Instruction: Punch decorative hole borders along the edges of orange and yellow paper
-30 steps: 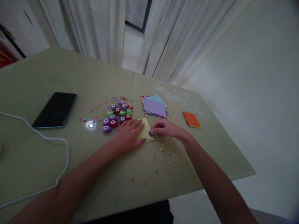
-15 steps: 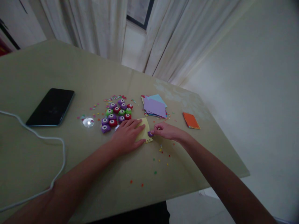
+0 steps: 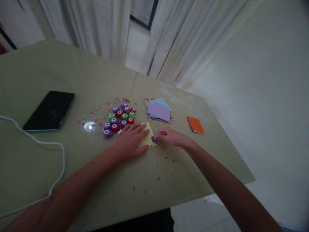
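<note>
My left hand (image 3: 131,141) lies flat with spread fingers on a pale yellow sheet of paper (image 3: 147,137), pressing it to the table. Small punched holes line the sheet's near edge. At the sheet's right edge, my right hand (image 3: 169,136) grips a purple craft punch (image 3: 154,139) between thumb and fingers. Just beyond my left hand stands a cluster of purple, red and green craft punches (image 3: 119,117), set close together.
A stack of coloured paper (image 3: 159,110) lies behind my hands, an orange paper pile (image 3: 196,125) to the right. Confetti bits (image 3: 159,178) are scattered about. On the left are a black tablet (image 3: 50,111), a clear round lid (image 3: 89,126) and a white cable (image 3: 63,158) reaching my left forearm.
The view shifts slightly. My right hand stays at the sheet's right edge with the purple punch, moving only a little; my left hand keeps holding the paper down.
</note>
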`<action>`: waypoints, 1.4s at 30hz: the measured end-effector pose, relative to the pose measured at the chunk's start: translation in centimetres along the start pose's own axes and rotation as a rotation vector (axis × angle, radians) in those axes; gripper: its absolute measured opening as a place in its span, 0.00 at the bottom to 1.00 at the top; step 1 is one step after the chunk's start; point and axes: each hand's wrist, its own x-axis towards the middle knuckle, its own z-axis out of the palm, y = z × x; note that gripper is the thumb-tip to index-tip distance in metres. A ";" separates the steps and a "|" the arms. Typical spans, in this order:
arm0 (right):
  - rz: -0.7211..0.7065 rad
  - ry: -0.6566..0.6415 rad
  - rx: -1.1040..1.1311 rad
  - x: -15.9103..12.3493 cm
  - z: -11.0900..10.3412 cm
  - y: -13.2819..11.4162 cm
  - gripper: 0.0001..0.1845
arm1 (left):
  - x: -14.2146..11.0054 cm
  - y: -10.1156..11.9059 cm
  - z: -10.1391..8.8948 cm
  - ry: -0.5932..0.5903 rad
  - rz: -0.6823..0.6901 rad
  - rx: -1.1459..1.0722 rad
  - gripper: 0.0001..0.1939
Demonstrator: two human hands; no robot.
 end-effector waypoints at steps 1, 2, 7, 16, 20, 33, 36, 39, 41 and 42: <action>0.015 0.012 0.045 -0.3 0.1 0.2 0.22 | 0.0 0.0 0.0 0.000 -0.002 0.006 0.30; 0.032 0.027 0.096 -0.6 0.3 0.5 0.23 | 0.0 0.0 0.0 -0.002 -0.005 0.011 0.30; 0.093 0.291 0.217 -2.2 0.4 2.0 0.23 | 0.1 0.1 -0.3 -0.034 -0.022 0.020 0.32; 0.120 0.557 -0.148 -3.5 -0.6 1.8 0.06 | 0.0 -0.1 -0.3 -0.050 -0.013 0.054 0.32; 0.113 0.613 -0.280 -2.6 0.4 0.2 0.10 | 0.0 -0.2 -0.1 -0.042 0.033 0.050 0.31; -0.520 0.462 -0.151 7.2 5.0 -8.5 0.08 | -0.2 0.2 0.5 -0.092 0.157 -0.020 0.32; -0.418 0.484 -0.191 7.0 4.3 -7.3 0.07 | 0.0 0.1 0.1 -0.104 0.173 -0.063 0.33; -0.274 0.539 -0.235 5.1 3.3 -4.8 0.08 | 0.2 -0.2 -0.4 -0.094 0.176 -0.089 0.36; -0.191 0.602 -0.247 3.4 3.0 -2.8 0.10 | 0.3 -0.6 -0.6 -0.101 0.134 -0.078 0.37; -0.168 0.624 -0.245 2.5 3.0 -1.8 0.11 | 0.3 -0.8 -0.6 -0.106 0.108 -0.069 0.37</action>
